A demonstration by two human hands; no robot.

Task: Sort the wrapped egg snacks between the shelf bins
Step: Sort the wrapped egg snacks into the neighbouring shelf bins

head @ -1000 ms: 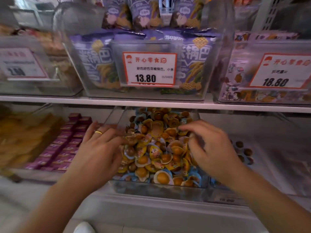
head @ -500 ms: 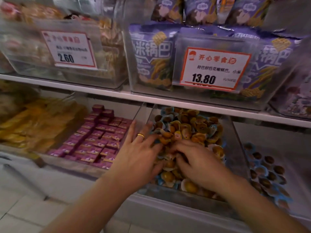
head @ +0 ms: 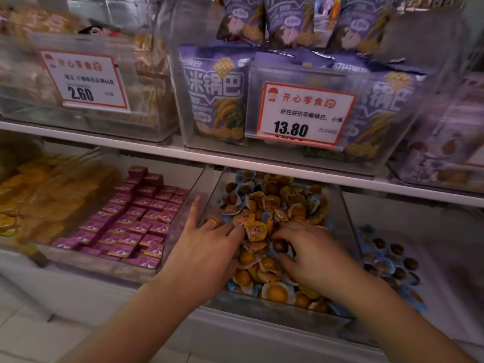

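The fingers of the left hand lay spread on the wrapped egg snacks; those of the right hand were curled, seemingly pinching a dark egg, though blur made this uncertain. The snacks were heaped under and beyond the fingertips inside the clear middle bin. I judged that a loose pinch could drop slippery wrappers over the front rim. The shelf edge above the fingers left little room; right of them, the half-filled bin had open space.
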